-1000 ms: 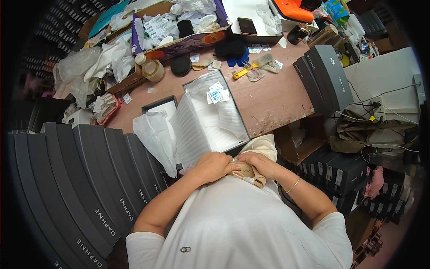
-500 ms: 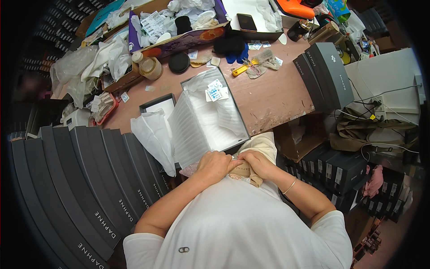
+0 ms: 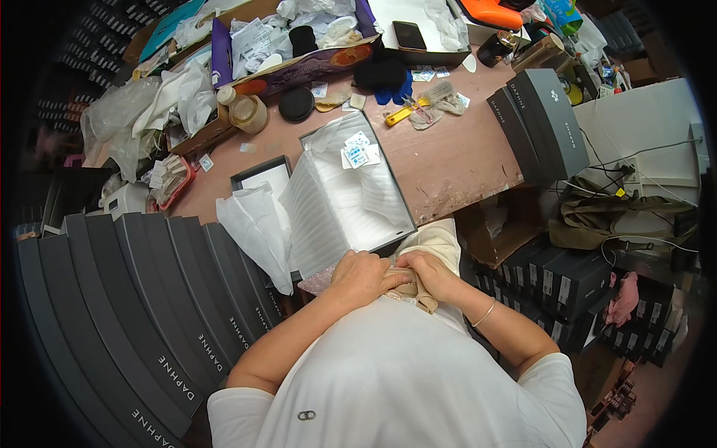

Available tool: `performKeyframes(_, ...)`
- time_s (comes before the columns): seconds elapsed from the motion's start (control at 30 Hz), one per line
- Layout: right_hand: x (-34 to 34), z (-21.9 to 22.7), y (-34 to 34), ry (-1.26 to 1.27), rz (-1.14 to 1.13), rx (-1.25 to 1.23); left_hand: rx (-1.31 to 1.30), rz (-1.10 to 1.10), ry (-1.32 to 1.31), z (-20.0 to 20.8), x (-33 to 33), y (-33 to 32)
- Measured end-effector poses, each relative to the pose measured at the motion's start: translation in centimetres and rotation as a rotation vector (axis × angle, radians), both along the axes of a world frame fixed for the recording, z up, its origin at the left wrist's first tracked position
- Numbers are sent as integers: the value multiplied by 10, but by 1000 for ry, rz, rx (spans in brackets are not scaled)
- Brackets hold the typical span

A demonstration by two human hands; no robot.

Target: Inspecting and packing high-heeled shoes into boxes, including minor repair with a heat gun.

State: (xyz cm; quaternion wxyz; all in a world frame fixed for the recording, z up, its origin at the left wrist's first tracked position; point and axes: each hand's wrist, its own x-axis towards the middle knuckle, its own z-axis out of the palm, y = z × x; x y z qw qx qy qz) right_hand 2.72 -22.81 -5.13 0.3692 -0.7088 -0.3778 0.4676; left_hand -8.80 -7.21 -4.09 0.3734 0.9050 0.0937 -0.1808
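Note:
Close against my white shirt, both hands hold a beige shoe point(image 3: 405, 288) in my lap. My left hand point(image 3: 361, 277) is closed on its left side, thumb pressed along the top. The curled fingers of my right hand point(image 3: 429, 272) grip the other side. Much of the shoe is hidden by my hands and shirt. Just beyond them, at the table edge, lies an open grey shoe box point(image 3: 404, 211) lined with white foam sheet point(image 3: 317, 213). Small white-and-blue packets point(image 3: 358, 152) rest on the lining. White tissue paper point(image 3: 256, 224) hangs beside the box.
Dark grey shoe boxes point(image 3: 142, 299) form a long row at my left. Two more boxes point(image 3: 556, 127) stand at the table's right end. Farther back are a bottle point(image 3: 249, 113), a yellow-handled brush point(image 3: 408, 113), a black phone point(image 3: 409, 35) and a purple carton point(image 3: 299, 73) of wrapping.
The shoe has tilted between my hands, so the printed insole seen earlier is now mostly out of sight. Both hands keep their hold in nearly the same place.

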Motion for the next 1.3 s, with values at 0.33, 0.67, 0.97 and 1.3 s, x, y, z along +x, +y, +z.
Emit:
performKeyframes(0.33, 2, 8, 8, 236, -101, -196, -16, 5, 74, -11, 9, 2)
performKeyframes(0.67, 7, 1, 4, 336, -133, -247, -303, -126, 125, -21, -1, 44)
performKeyframes(0.97, 15, 1, 12, 487, -163, -345, -57, 167, -119, -4, 1, 35)
performKeyframes(1.3, 2, 18, 73, 860, -416, 0, -1747, 1405, -499, -33, -6, 60)
